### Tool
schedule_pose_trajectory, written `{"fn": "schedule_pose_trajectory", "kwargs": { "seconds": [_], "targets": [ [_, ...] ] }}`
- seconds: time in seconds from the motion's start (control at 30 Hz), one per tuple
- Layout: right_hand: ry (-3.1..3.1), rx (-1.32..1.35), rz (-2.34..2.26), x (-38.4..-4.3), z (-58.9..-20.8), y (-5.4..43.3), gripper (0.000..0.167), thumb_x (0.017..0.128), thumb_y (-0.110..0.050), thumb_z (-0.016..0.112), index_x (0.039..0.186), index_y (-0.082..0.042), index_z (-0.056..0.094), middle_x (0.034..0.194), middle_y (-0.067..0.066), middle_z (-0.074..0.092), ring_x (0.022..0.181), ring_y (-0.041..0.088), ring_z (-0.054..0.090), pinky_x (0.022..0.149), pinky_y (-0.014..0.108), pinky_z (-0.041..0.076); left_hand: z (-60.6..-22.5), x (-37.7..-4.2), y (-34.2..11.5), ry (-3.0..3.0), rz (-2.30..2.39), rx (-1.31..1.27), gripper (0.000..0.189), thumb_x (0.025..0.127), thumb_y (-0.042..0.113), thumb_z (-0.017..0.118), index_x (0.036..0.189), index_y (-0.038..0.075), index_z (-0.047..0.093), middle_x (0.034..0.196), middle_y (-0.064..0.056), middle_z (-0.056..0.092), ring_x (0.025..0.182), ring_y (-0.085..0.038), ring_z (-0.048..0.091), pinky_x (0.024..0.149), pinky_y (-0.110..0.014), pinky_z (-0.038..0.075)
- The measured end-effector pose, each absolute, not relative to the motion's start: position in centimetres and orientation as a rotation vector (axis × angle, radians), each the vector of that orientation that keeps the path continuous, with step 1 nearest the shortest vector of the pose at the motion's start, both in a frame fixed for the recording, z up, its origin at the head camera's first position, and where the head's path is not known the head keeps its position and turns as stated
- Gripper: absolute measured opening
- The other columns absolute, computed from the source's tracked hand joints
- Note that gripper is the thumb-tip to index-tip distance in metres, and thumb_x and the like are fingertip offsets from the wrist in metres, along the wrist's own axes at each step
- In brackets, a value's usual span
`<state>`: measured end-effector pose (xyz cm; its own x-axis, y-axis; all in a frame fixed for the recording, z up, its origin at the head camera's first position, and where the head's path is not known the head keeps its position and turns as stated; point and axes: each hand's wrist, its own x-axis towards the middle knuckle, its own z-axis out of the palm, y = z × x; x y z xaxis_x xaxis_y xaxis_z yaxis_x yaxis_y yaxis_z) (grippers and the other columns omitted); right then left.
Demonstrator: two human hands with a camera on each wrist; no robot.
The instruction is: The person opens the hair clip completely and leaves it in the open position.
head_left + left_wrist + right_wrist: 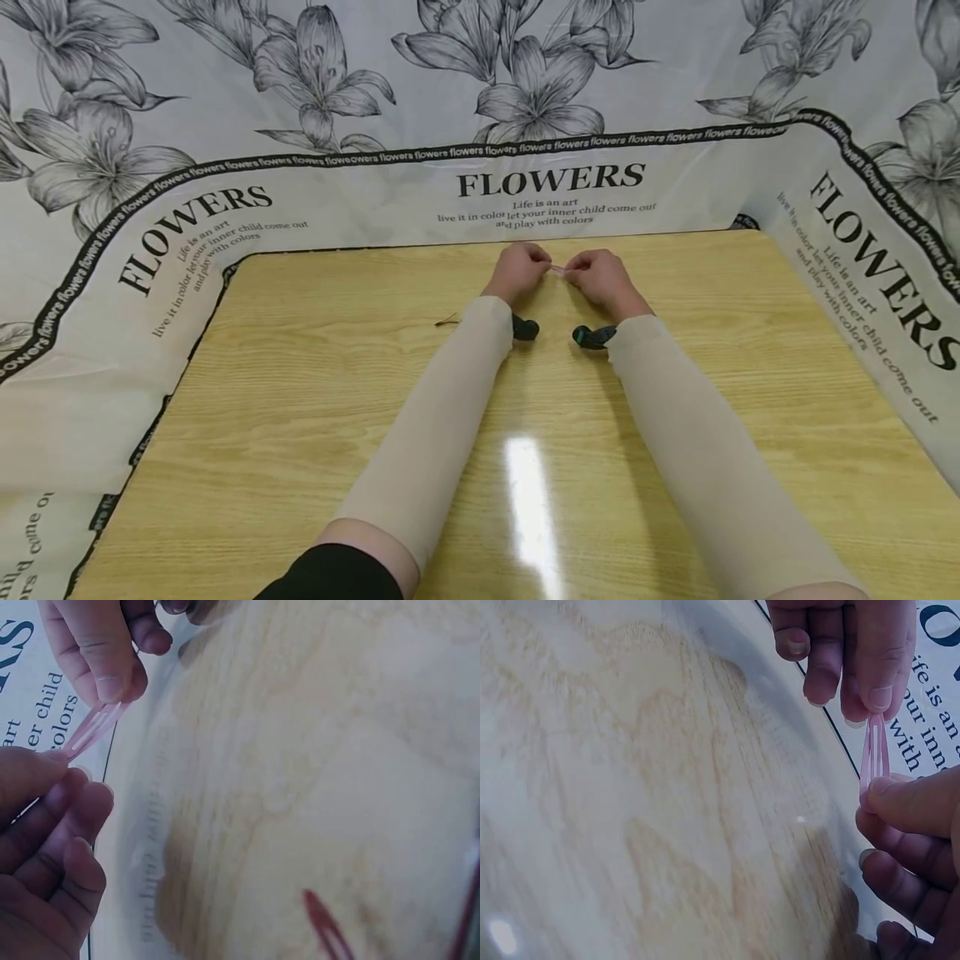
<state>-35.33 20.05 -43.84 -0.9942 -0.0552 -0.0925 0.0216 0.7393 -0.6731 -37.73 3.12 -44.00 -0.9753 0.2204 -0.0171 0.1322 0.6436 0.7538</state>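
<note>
A pink snap hair clip (pixel 865 761) is stretched between my two hands, above the far part of the table. My left hand (pixel 519 271) pinches one end between thumb and fingertips. The other end is pinched by my right hand (pixel 600 277), its thumb lying on the clip. In the left wrist view the clip (pixel 96 735) shows narrow slots along its length; the fingertips cover both its ends. A dark reddish clip-like piece (pixel 447 320) lies on the table left of my left wrist, and its tip (pixel 319 911) appears at the bottom of the left wrist view.
The wood-grain table (pixel 300 400) has a glossy top with a bright reflection near the middle. Behind it and along its sides hangs a white flower-printed cloth (pixel 390 204). Black wrist cameras (pixel 594 337) sit on the inner sides of both sleeved wrists.
</note>
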Motion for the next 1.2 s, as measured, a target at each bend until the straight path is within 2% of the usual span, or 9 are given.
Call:
{"fn": "schedule_pose_trajectory", "kwargs": {
  "seconds": [0.3, 0.57, 0.97, 1.1, 1.2],
  "targets": [
    [2.820, -0.059, -1.118, -34.3, -43.7, 19.9, 0.020, 0.098, -0.026, 0.057, 0.106, -0.010, 0.067, 0.099, 0.012, 0.063, 0.088, 0.025, 0.053, 0.077, 0.034, 0.041, -43.8, -36.8, 2.4, 2.730, 1.306, 0.378, 0.014, 0.094, 0.019, 0.062, 0.099, 0.011, 0.072, 0.092, -0.001, 0.069, 0.080, -0.012, 0.059, 0.076, -0.023, 0.047],
    [2.780, -0.087, -1.217, -33.5, -43.8, 19.8, 0.018, 0.096, -0.025, 0.060, 0.105, -0.011, 0.067, 0.096, 0.011, 0.064, 0.081, 0.023, 0.055, 0.070, 0.033, 0.044, -44.0, -36.1, 1.6, 2.651, 1.381, 0.402, 0.016, 0.095, 0.020, 0.061, 0.102, 0.010, 0.071, 0.096, -0.003, 0.069, 0.074, -0.012, 0.063, 0.062, -0.021, 0.047],
    [2.697, -0.112, -1.372, -32.0, -42.4, 19.1, 0.020, 0.095, -0.023, 0.062, 0.107, -0.007, 0.065, 0.107, 0.017, 0.068, 0.088, 0.029, 0.062, 0.073, 0.036, 0.050, -43.5, -33.9, 0.0, 2.610, 1.507, 0.453, 0.016, 0.096, 0.023, 0.060, 0.102, 0.012, 0.070, 0.100, -0.004, 0.070, 0.080, -0.014, 0.065, 0.067, -0.024, 0.050],
    [2.710, -0.099, -1.409, -31.6, -42.3, 18.5, 0.020, 0.094, -0.024, 0.064, 0.107, -0.009, 0.066, 0.107, 0.014, 0.069, 0.087, 0.027, 0.064, 0.074, 0.037, 0.051, -43.6, -33.3, -0.8, 2.592, 1.551, 0.432, 0.016, 0.096, 0.025, 0.061, 0.102, 0.013, 0.069, 0.101, -0.002, 0.069, 0.080, -0.013, 0.065, 0.067, -0.024, 0.049],
    [2.726, -0.125, -1.423, -31.3, -42.2, 18.1, 0.021, 0.094, -0.026, 0.064, 0.108, -0.011, 0.067, 0.107, 0.012, 0.069, 0.086, 0.025, 0.065, 0.074, 0.038, 0.052, -43.6, -32.9, -1.4, 2.574, 1.594, 0.416, 0.017, 0.096, 0.027, 0.061, 0.102, 0.013, 0.069, 0.103, -0.006, 0.069, 0.081, -0.014, 0.065, 0.067, -0.026, 0.049]
  ]
}}
